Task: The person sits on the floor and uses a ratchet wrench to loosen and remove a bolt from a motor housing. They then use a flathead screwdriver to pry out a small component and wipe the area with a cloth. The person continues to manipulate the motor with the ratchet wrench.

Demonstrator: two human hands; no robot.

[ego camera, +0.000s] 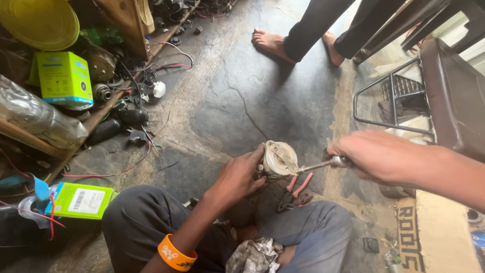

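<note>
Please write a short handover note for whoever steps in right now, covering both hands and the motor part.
Left hand: fingers grip the round, dirty white motor housing, held above the lap.
Right hand: closed on a screwdriver, its tip at the housing's face.
Red-handled pliers lie on the floor just below; a crumpled rag sits in the lap.
Done: housing is in hand, tool is set against it.
Left: the housing is still closed; whether any screws are out cannot be seen.

A cream, grime-stained motor housing (279, 158), red-handled pliers (298, 189), an orange wristband (174, 254) and green boxes (64, 77) are seen.
</note>
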